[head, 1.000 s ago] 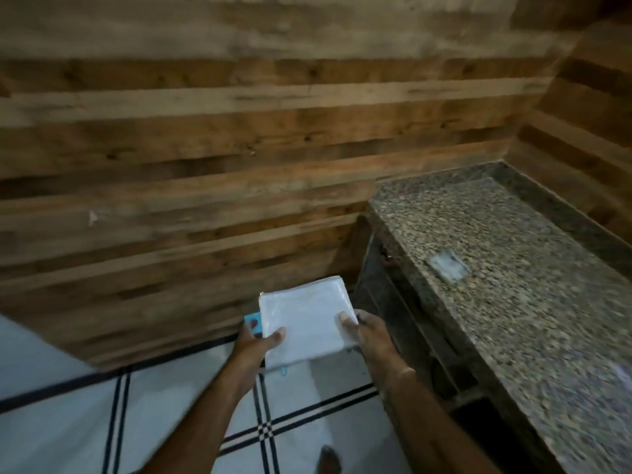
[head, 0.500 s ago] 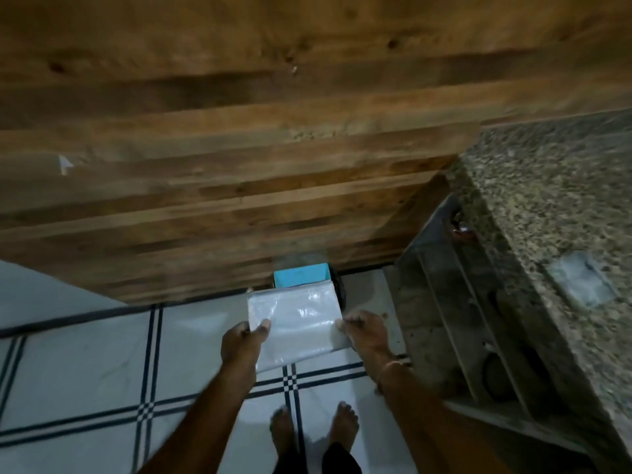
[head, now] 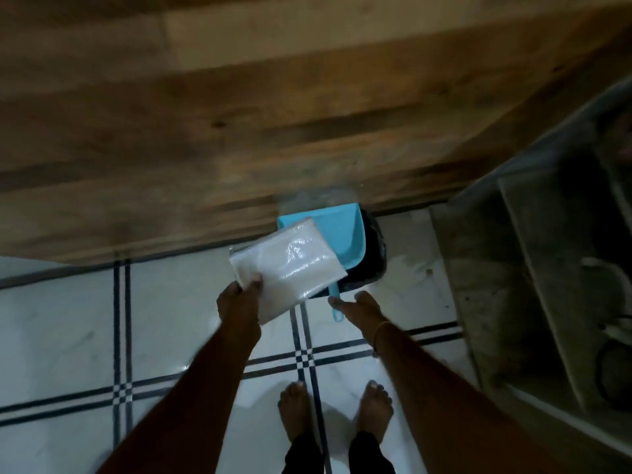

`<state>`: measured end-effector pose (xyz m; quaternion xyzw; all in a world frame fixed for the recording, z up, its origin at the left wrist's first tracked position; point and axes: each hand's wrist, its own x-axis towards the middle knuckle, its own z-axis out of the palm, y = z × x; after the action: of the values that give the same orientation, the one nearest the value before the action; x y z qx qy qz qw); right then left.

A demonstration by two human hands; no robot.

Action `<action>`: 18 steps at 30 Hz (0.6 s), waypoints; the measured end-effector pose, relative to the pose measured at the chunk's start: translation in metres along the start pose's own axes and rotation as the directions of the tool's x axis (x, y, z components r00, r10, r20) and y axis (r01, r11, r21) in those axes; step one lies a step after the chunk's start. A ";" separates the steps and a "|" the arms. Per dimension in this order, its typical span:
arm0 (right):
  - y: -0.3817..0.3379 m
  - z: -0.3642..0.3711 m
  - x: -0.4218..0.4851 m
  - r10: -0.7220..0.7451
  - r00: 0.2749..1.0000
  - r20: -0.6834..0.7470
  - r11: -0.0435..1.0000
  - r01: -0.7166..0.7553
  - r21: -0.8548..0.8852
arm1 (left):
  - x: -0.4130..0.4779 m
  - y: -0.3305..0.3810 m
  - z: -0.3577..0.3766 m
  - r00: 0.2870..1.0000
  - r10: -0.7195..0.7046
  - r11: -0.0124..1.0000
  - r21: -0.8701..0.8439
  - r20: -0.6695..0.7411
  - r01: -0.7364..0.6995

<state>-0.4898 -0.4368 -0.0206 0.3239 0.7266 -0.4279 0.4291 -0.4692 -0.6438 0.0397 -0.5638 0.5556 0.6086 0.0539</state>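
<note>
The left hand point(head: 239, 304) pinches one corner of a white plastic-wrapped packet point(head: 290, 268), which reaches beyond the fingertips over a blue dustpan point(head: 342, 234) lying across a black bin point(head: 375, 258) at the foot of the wood-plank wall point(head: 239, 131). The right hand point(head: 359, 306) holds nothing, its fingers straight and loose, just short of the dustpan's handle. Beneath both hands is a glossy white tiled floor point(head: 171, 319) crossed by dark double lines, with a grey shelf unit point(head: 496, 268) right of the right fingers.

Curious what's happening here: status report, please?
Left hand pinches flat clear plastic packet. Right hand open, by handle of light-blue plastic dustpan. Dustpan lies across black bin, in the way.
</note>
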 end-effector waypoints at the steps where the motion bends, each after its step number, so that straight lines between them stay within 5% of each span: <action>1: 0.005 0.010 0.021 0.027 0.999 0.016 0.999 -0.028 0.026 | 0.018 -0.010 0.007 1.000 -0.011 1.000 -0.011 0.003 0.011; 9: 0.032 0.065 0.115 0.008 1.000 -0.027 0.985 -0.003 0.172 | 0.091 -0.054 0.029 0.998 -0.061 0.991 -0.118 0.011 0.062; 13: 0.054 0.052 0.090 -0.066 0.994 -0.085 0.967 0.085 0.241 | 0.080 -0.058 0.032 0.993 -0.117 0.980 -0.160 0.014 0.117; 18: 0.108 0.009 0.022 -0.062 0.927 -0.370 0.988 0.110 0.109 | 0.053 -0.043 0.042 0.988 -0.155 0.966 -0.208 0.003 0.152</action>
<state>-0.4052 -0.3972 -0.0797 0.3925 0.7783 -0.4243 0.2454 -0.4850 -0.6261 -0.0364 -0.6116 0.4441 0.6537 0.0380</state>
